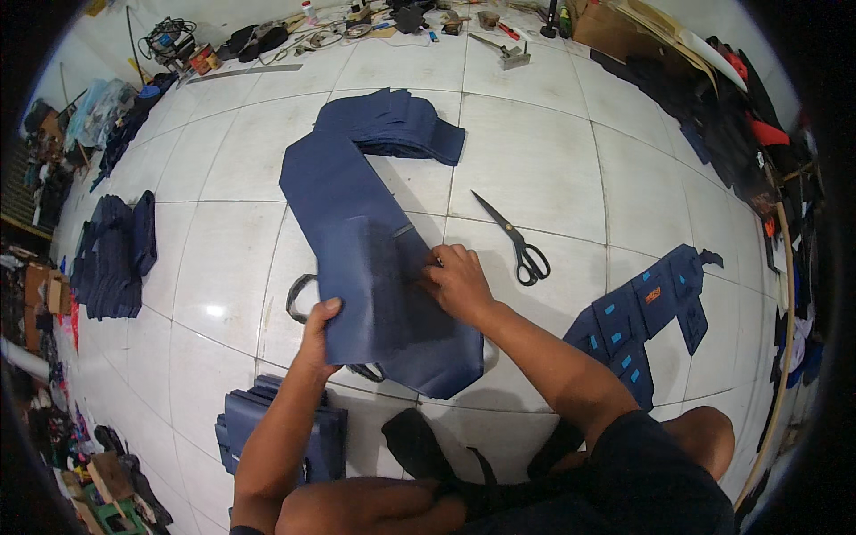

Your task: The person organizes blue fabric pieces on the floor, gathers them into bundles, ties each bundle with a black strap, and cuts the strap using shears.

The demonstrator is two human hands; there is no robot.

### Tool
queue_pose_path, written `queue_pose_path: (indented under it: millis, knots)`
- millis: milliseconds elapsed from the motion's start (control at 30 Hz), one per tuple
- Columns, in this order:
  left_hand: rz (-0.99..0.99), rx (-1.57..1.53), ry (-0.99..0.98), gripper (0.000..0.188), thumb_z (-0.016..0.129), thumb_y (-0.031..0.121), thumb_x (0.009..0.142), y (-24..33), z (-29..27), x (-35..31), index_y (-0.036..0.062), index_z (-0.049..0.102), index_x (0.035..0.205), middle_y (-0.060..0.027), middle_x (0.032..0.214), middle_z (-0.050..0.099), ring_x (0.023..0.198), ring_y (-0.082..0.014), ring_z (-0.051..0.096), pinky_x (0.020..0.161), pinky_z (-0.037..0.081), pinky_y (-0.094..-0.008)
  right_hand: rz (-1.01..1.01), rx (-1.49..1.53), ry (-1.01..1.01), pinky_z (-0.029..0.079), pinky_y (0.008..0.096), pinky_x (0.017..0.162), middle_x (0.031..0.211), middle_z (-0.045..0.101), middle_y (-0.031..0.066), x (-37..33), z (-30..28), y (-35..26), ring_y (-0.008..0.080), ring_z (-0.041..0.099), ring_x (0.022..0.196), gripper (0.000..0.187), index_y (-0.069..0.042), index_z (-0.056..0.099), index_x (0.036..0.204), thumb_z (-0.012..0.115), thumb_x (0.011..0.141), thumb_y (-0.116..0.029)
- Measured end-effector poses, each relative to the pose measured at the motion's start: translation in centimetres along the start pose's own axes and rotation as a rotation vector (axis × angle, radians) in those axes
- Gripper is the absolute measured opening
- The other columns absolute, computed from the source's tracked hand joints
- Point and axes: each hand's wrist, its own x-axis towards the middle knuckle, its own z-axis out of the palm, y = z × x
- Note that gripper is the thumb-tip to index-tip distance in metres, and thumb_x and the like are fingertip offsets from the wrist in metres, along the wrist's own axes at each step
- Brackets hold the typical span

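Observation:
A long navy fabric panel (334, 192) with angled ends lies across the white tiles in front of me, with a piece of it raised and bent over toward the near end. My left hand (319, 334) grips the left edge of that raised piece, thumb on top. At the right edge of the panel, my right hand (456, 281) has its fingers curled together against the fabric; whatever is between the fingertips is hidden. A dark strap loop (301, 299) sticks out beside the panel's left edge. Black-handled scissors (513, 236) lie to the right of my right hand, blades pointing away.
Stacked navy pieces (392, 125) lie beyond the panel. Folded navy bundles (114, 254) sit at the left, and another stack (245, 423) by my left forearm. A navy piece with blue patches (655, 299) lies at the right. Tools and a metal ruler (245, 74) line the far wall.

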Motion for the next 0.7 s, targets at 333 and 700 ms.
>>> queue_pose_path:
  millis: [333,700]
  knots:
    - [-0.122,0.466,-0.074,0.105,0.069,0.045,0.076,-0.9,2.9,3.3,-0.0114,0.017,0.147,-0.0274,0.136,0.046,0.12,-0.0345,0.054,0.1,0.046,-0.0383,0.084,0.126,-0.243,0.052,0.0473,0.078,0.092,0.064,0.0165,-2.0,-4.3,0.5,0.0375,0.063,0.089,0.012,-0.003,0.064,0.092,0.06,0.086,-0.013]
    - [-0.163,1.076,-0.013,0.105,0.069,0.057,0.077,2.0,3.5,2.3,-0.0147,0.032,0.143,-0.0329,0.138,0.045,0.126,-0.0383,0.051,0.1,0.046,-0.0383,-0.03,-0.008,-0.14,0.054,0.0438,0.072,0.085,0.064,0.0123,-1.9,-8.3,-1.0,0.0328,0.065,0.083,0.011,-0.006,0.068,0.09,0.065,0.086,-0.016]
